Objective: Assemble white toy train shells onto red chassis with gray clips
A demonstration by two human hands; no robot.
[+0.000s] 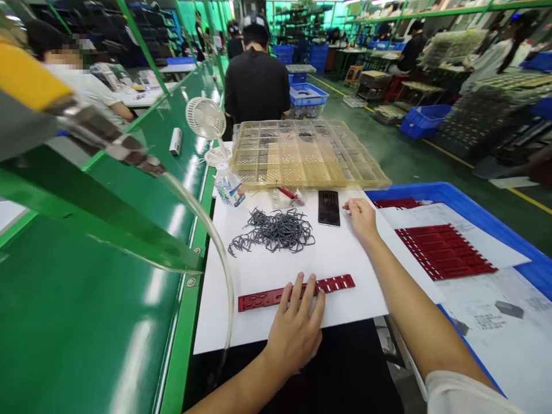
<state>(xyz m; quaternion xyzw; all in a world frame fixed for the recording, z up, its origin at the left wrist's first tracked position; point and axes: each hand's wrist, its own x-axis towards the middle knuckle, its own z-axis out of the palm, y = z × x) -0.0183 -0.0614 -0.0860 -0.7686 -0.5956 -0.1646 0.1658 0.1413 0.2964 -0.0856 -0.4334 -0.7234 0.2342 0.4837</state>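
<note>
My left hand [297, 328] lies with outstretched fingers across a long, flat red slotted strip [259, 301] on the white work surface. The strip's right end, with rectangular openings, shows past the fingertips. My right hand [361, 218] is closed at the surface's right edge, just beside a dark phone [329, 207]. Its fingers are curled, and whatever may be between them is hidden. Beyond the strip, a tangled pile of dark grey bent rubbery pieces [280, 231] sits in the middle of the surface.
Behind the pile stand a yellowed compartment tray [302, 185], a clear bottle [230, 187] and a white fan [206, 118]. At right, a blue bin [435, 188] holds stacked red strips [446, 250] on paper. A clear hose [219, 244] hangs at left beside the green conveyor [99, 316].
</note>
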